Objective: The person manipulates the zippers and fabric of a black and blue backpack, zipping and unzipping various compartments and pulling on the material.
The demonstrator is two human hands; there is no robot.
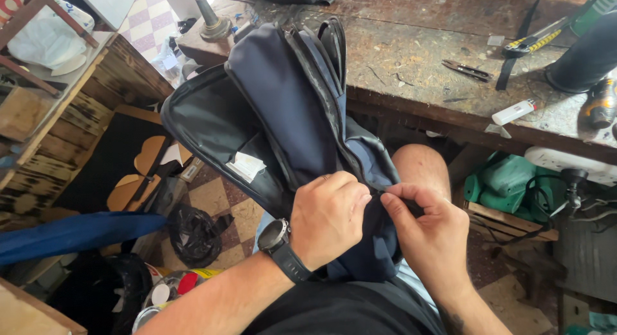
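The left hand comes up from the lower left with its forearm slanting across the lap, a dark watch strapped at the wrist and the knuckles turned toward the camera; its fingers are curled tight, pinching a fold of the dark blue backpack near the seam. The right hand rises from the lower right, wrist bent inward, with thumb and forefinger closed narrowly on the same seam, just beside the left hand's knuckles, so the two hands all but touch. What exactly sits between the right fingertips is too small to tell. The backpack stands upright on the person's lap, leaning against the edge of the wooden worktop, with a bare knee showing just behind it. Its main compartment gapes open to the left, showing black lining and a small white label sewn inside; nothing else can be seen in it. On the worktop, well apart from the hands, lie a pair of small snips, a white lighter and a black strap. Down on the tiled floor at the left sits a crumpled black plastic bag, and near the bottom edge a round tin holds bits of mixed colour.
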